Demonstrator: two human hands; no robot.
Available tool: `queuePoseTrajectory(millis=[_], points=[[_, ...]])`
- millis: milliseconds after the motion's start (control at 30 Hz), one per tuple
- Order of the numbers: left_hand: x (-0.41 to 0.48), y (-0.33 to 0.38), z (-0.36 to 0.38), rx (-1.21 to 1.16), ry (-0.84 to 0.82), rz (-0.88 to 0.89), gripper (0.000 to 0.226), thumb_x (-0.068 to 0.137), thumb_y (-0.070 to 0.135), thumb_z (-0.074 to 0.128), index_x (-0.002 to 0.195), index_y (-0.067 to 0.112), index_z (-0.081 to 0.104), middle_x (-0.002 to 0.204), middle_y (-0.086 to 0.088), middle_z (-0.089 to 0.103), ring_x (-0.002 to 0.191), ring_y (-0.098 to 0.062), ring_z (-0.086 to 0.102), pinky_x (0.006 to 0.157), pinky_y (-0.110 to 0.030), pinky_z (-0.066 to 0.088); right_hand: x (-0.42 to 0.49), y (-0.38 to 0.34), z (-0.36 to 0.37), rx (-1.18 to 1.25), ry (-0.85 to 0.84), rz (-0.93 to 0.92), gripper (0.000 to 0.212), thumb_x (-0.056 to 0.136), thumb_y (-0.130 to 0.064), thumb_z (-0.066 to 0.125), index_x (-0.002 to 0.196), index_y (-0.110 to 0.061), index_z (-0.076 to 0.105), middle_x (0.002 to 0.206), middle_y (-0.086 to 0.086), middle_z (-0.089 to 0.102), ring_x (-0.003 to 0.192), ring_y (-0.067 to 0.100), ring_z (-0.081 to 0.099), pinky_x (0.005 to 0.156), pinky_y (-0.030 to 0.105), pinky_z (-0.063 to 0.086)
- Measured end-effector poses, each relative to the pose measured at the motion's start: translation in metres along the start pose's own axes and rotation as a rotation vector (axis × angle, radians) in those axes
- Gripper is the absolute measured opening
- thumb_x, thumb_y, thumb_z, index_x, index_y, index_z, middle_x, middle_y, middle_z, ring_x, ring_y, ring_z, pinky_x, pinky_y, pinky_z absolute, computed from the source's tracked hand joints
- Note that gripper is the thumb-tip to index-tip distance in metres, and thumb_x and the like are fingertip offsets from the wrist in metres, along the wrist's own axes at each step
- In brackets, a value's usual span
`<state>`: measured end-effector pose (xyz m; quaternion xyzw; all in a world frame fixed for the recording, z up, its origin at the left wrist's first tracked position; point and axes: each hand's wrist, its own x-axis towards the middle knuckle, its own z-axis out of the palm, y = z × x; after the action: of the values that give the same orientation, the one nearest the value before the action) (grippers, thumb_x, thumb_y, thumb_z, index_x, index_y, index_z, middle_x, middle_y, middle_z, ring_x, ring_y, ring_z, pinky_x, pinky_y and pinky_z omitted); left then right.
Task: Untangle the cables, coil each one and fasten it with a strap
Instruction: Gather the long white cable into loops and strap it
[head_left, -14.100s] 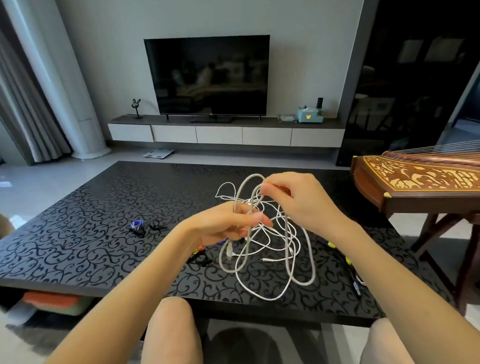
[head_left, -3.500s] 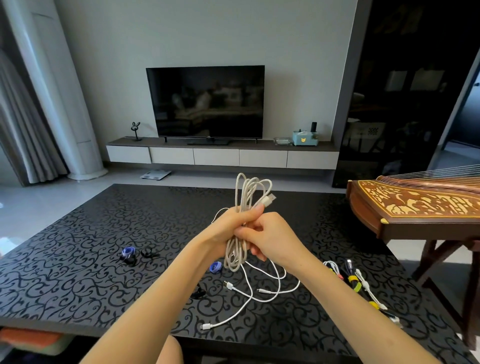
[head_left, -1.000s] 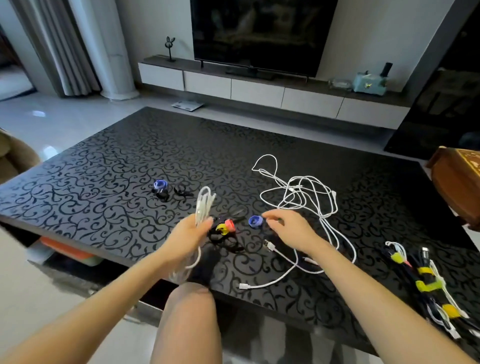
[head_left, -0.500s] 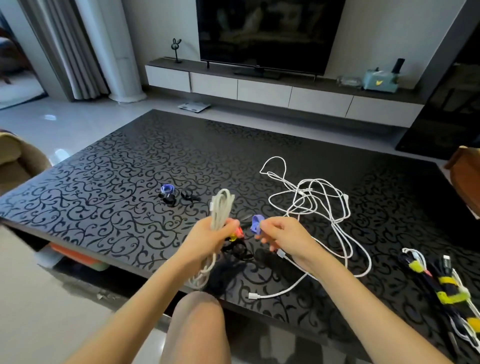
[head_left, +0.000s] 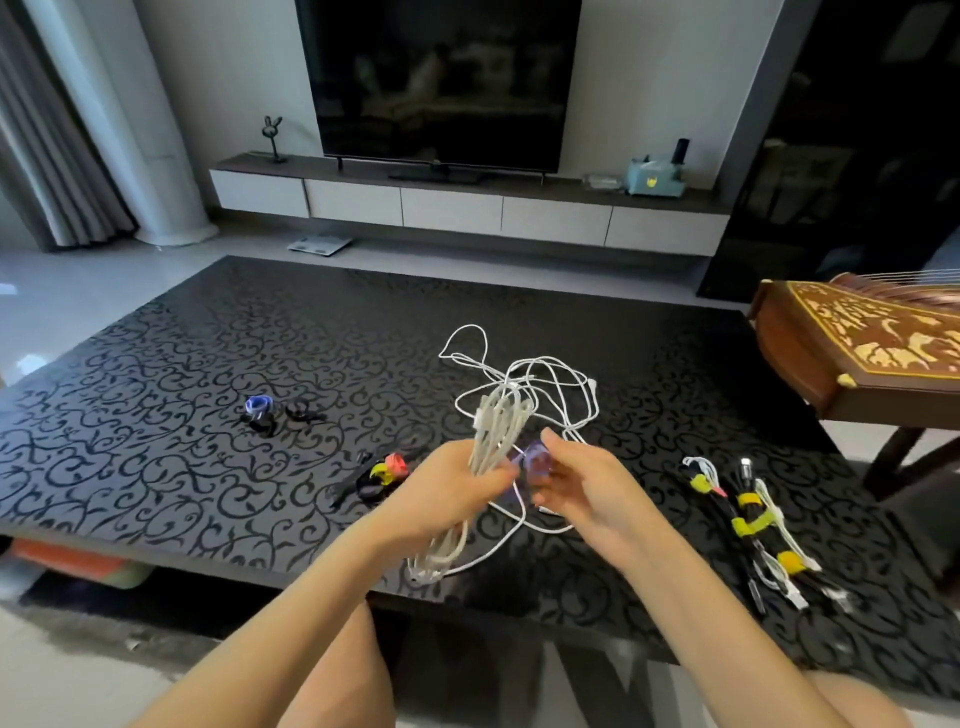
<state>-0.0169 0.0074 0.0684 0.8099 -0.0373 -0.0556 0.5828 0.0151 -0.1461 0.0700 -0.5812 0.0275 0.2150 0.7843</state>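
Note:
My left hand (head_left: 447, 493) grips a coiled white cable (head_left: 496, 426) upright by its middle; its loops stick out above and below the fist. My right hand (head_left: 582, 486) pinches a blue strap (head_left: 535, 460) right beside the coil. Behind the hands a tangle of thin white cables (head_left: 540, 379) lies loose on the black patterned table (head_left: 156, 415). Several coiled cables bound with yellow straps (head_left: 753, 525) lie at the right.
Spare straps lie on the table: a blue and black pair (head_left: 265, 413) at the left, a red, yellow and black bunch (head_left: 379, 473) near my left hand. A wooden zither (head_left: 857, 353) stands at the right. My knees are under the table's near edge.
The right hand picked the blue strap off the table and brought it up to the coil. The left hand raised the coil toward the middle. The camera view shifted right.

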Motion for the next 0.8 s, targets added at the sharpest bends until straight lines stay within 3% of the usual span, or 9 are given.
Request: queuePoseTrajectory(millis=[133, 267, 333, 467, 567, 633, 700, 733, 800], points=[[-0.007, 0.009, 0.021, 0.281, -0.001, 0.102, 0.029, 0.09, 0.008, 0.058, 0.067, 0.021, 0.045, 0.055, 0.012, 0.042, 0.048, 0.002, 0.038, 0.052, -0.016, 0.032, -0.007, -0.007, -0.019, 0.276, -0.038, 0.122, 0.02, 0.088, -0.011, 0.049, 0.07, -0.007, 0.054, 0.05, 0.001, 0.045, 0.038, 0.008, 0.039, 0.04, 0.019, 0.03], [-0.008, 0.019, 0.018, -0.405, -0.153, -0.143, 0.033, 0.094, 0.011, 0.054, 0.065, 0.018, 0.039, 0.044, 0.008, 0.026, 0.036, -0.003, 0.022, 0.037, -0.015, 0.02, -0.03, -0.015, -0.046, -0.099, -0.183, 0.07, 0.021, 0.085, -0.016, 0.055, 0.067, -0.006, 0.052, 0.042, -0.001, 0.028, 0.035, 0.007, 0.02, 0.038, 0.018, 0.012], [-0.01, 0.024, 0.015, -0.463, -0.24, -0.183, 0.033, 0.094, 0.012, 0.053, 0.064, 0.017, 0.041, 0.044, 0.007, 0.024, 0.035, -0.004, 0.02, 0.035, -0.015, 0.018, -0.044, -0.014, -0.054, -0.289, -0.223, 0.083, 0.018, 0.089, -0.011, 0.055, 0.074, -0.003, 0.061, 0.039, -0.001, 0.026, 0.036, 0.008, 0.018, 0.041, 0.018, 0.014], [-0.015, 0.033, 0.024, -0.192, -0.295, -0.156, 0.022, 0.095, 0.01, 0.054, 0.073, 0.015, 0.05, 0.046, 0.008, 0.029, 0.038, -0.004, 0.025, 0.04, -0.017, 0.02, -0.061, -0.018, -0.057, -0.479, -0.096, 0.007, 0.014, 0.09, -0.005, 0.057, 0.079, -0.004, 0.065, 0.041, -0.002, 0.032, 0.037, 0.007, 0.021, 0.04, 0.019, 0.015], [-0.012, 0.029, 0.03, 0.033, -0.075, -0.139, 0.019, 0.093, 0.013, 0.056, 0.075, 0.016, 0.05, 0.054, 0.008, 0.037, 0.042, -0.002, 0.033, 0.045, -0.015, 0.029, -0.067, -0.039, -0.062, -0.232, 0.162, -0.278, 0.016, 0.091, -0.001, 0.053, 0.08, -0.005, 0.065, 0.045, -0.006, 0.046, 0.036, 0.006, 0.021, 0.037, 0.017, 0.017], [-0.009, 0.023, 0.038, 0.274, 0.032, -0.091, 0.021, 0.092, 0.016, 0.056, 0.073, 0.018, 0.047, 0.061, 0.006, 0.043, 0.051, -0.006, 0.042, 0.05, -0.019, 0.032, -0.07, -0.048, -0.051, -0.101, 0.147, -0.401, 0.014, 0.093, -0.005, 0.053, 0.088, -0.008, 0.066, 0.046, 0.0, 0.051, 0.038, 0.006, 0.022, 0.038, 0.017, 0.018], [-0.007, 0.019, 0.051, 0.497, 0.03, -0.039, 0.014, 0.092, 0.021, 0.055, 0.08, 0.017, 0.048, 0.074, 0.001, 0.054, 0.072, -0.019, 0.057, 0.064, -0.028, 0.04, -0.068, -0.041, -0.031, -0.126, 0.069, -0.402, 0.015, 0.092, -0.007, 0.057, 0.087, -0.013, 0.069, 0.075, 0.023, 0.066, 0.041, 0.005, 0.028, 0.039, 0.017, 0.024], [-0.006, 0.018, 0.057, 0.586, 0.022, -0.023, 0.01, 0.093, 0.024, 0.053, 0.087, 0.017, 0.05, 0.083, -0.002, 0.06, 0.083, -0.024, 0.059, 0.07, -0.031, 0.042, -0.067, -0.034, -0.021, -0.177, 0.058, -0.372, 0.015, 0.091, -0.006, 0.058, 0.087, -0.014, 0.07, 0.094, 0.023, 0.067, 0.042, 0.004, 0.035, 0.041, 0.017, 0.029], [-0.007, 0.017, 0.065, 0.69, 0.01, -0.025, 0.013, 0.094, 0.027, 0.051, 0.097, 0.014, 0.051, 0.098, -0.005, 0.064, 0.092, -0.025, 0.06, 0.076, -0.035, 0.045, -0.063, -0.016, -0.012, -0.288, 0.111, -0.346, 0.015, 0.09, -0.004, 0.059, 0.088, -0.012, 0.072, 0.098, 0.013, 0.073, 0.056, 0.002, 0.055, 0.053, 0.019, 0.044]])
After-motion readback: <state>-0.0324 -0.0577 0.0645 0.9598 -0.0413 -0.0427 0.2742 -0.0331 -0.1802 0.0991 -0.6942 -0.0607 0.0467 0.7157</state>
